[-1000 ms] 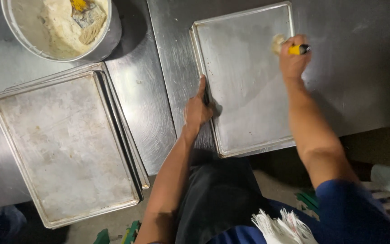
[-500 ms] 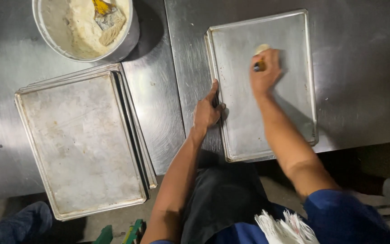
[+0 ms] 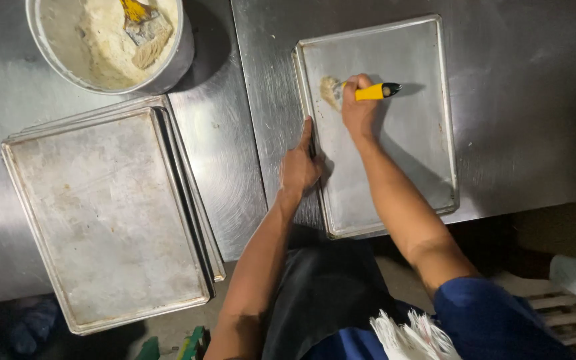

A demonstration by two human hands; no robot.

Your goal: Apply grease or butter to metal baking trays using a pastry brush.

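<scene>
Right hand (image 3: 358,110) closes its grip around the yellow-handled pastry brush (image 3: 361,91), bristles pressed to the upper-left area of the rectangular metal baking tray (image 3: 421,167) on the steel bench (image 3: 521,100). Left hand (image 3: 299,167) pinches the left rim of that tray, holding it steady. Judged from the sheen, only a small patch near the bristles looks coated; most of the tray surface appears left to brush. A stack of similar rectangular trays (image 3: 101,213), at least two by their offset edges, lies to the left. One round metal bowl (image 3: 55,63) of pale paste holds a second brush (image 3: 143,27). Count: two brushes, one bowl.
</scene>
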